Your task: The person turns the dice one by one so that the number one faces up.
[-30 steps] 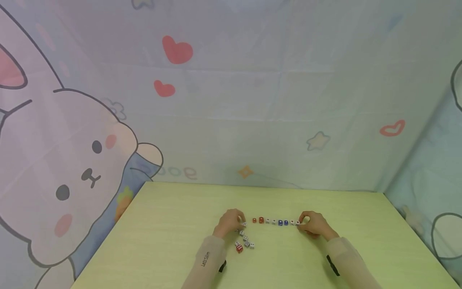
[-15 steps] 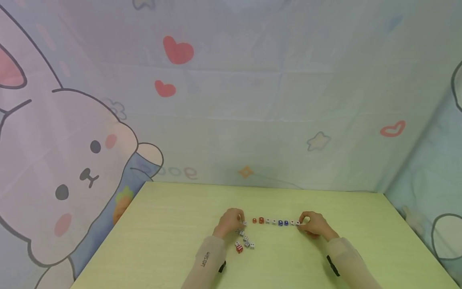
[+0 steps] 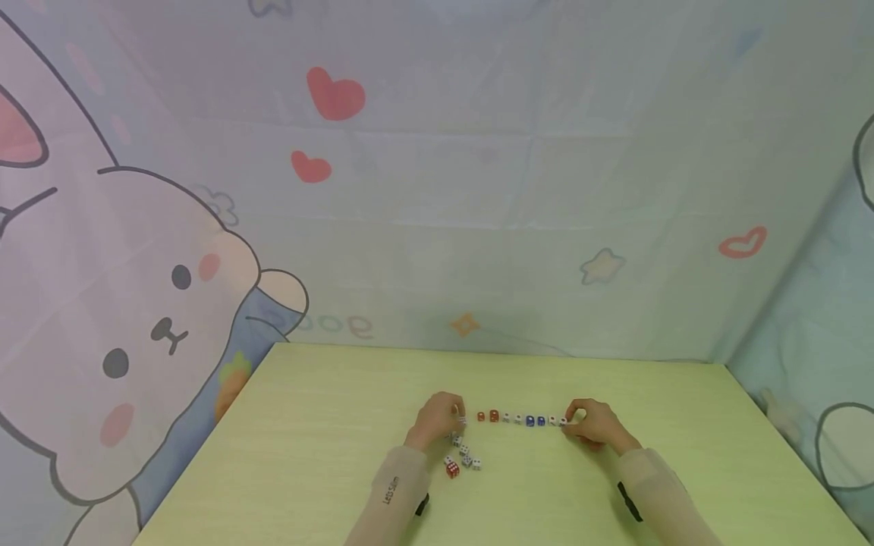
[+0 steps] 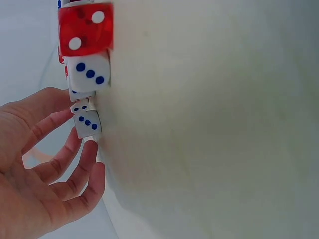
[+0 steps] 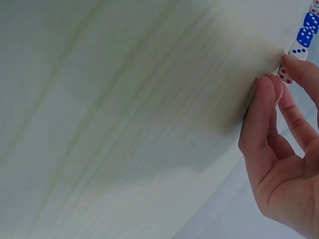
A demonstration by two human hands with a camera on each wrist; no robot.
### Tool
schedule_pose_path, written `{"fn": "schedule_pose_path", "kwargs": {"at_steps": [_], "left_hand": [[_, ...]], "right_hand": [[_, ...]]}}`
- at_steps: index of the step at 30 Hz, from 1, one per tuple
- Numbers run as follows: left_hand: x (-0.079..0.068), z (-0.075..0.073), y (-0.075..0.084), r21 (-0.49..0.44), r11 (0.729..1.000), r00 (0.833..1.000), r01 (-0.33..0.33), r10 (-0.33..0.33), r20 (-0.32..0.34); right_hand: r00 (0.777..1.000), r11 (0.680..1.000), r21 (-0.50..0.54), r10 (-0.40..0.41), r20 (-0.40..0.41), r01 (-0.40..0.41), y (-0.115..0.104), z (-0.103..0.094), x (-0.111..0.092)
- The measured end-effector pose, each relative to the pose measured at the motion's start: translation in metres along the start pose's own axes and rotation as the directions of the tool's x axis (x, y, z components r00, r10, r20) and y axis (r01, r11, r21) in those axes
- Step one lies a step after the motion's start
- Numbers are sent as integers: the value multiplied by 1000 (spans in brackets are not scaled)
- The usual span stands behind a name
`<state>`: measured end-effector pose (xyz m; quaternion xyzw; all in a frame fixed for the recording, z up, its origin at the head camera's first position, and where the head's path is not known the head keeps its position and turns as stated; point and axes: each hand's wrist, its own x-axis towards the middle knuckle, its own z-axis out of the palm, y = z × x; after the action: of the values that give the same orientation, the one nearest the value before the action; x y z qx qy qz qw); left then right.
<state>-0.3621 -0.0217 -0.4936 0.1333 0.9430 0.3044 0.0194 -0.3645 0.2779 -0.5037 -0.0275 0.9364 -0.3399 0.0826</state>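
Observation:
My left hand (image 3: pixel 438 415) pinches a white die (image 3: pixel 463 419) between thumb and fingertips, at the left of a row of dice. That row holds small and larger orange-red dice (image 3: pixel 494 415), white dice (image 3: pixel 507 418), blue dice (image 3: pixel 530 421) and more white ones at its right end. A short gap parts the pinched die from the row. At the other end my right hand (image 3: pixel 595 422) pinches the last white die (image 5: pixel 285 75), which shows red pips in the right wrist view. In the left wrist view, a white die with blue pips (image 4: pixel 87 123) lies by the fingertips.
Below the left hand lies a loose cluster of white dice (image 3: pixel 466 460) with a larger red die (image 3: pixel 453 470). All rest on a pale yellow-green table (image 3: pixel 328 425). A printed cloth (image 3: pixel 437 250) hangs behind the table's far edge.
My left hand and its white die have shifted very slightly away from me, more nearly level with the row. The right hand and the other dice have stayed put.

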Motion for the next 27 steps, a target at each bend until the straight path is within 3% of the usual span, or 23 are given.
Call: {"fn": "schedule_pose_path", "kwargs": {"at_steps": [20, 27], "left_hand": [[-2, 1, -4, 42, 999, 1000, 30, -30, -4], [0, -1, -3, 47, 999, 999, 2, -1, -32]], "right_hand": [[1000, 1000, 8, -24, -12, 24, 3, 1, 0], [1000, 1000, -1, -22, -19, 22, 3, 1, 1]]}}
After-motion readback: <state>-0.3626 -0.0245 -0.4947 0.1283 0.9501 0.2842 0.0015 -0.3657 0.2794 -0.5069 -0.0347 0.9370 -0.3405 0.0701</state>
